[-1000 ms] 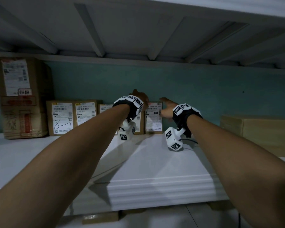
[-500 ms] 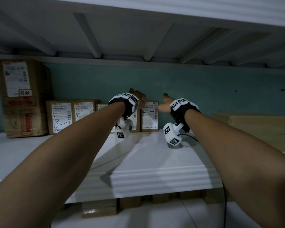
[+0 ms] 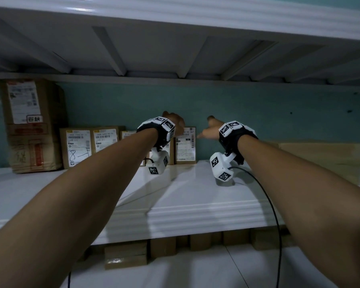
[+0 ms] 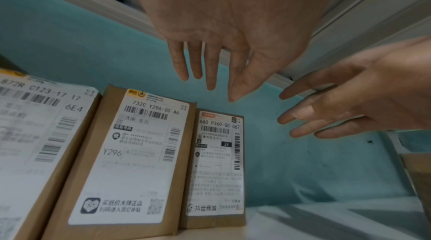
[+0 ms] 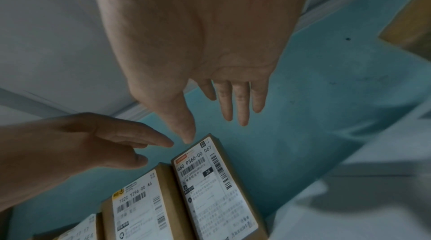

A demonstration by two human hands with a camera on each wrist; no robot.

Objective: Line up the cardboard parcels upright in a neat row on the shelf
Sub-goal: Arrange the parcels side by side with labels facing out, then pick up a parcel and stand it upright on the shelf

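Several small cardboard parcels with white labels stand upright in a row against the teal back wall. The rightmost one, labelled 660 P360 (image 3: pixel 185 146) (image 4: pixel 217 166) (image 5: pixel 217 188), stands flush beside the 732C parcel (image 4: pixel 140 161) (image 5: pixel 140 207). My left hand (image 3: pixel 175 122) (image 4: pixel 214 85) hovers above these two with straight fingers, touching nothing. My right hand (image 3: pixel 208 129) (image 5: pixel 214 129) is open just right of and above the 660 parcel, its thumb tip close to the top corner. Neither hand holds anything.
A tall taped box (image 3: pixel 32 125) stands at the row's left end. More labelled parcels (image 3: pixel 77 146) sit between it and my hands. A flat brown box (image 3: pixel 320 159) lies at the right. The white shelf (image 3: pixel 185 204) lies in front, an upper shelf overhead, and cartons below.
Both hands have come off the rightmost parcel and drawn slightly apart, fingers now straight. The parcel stays upright in the row.
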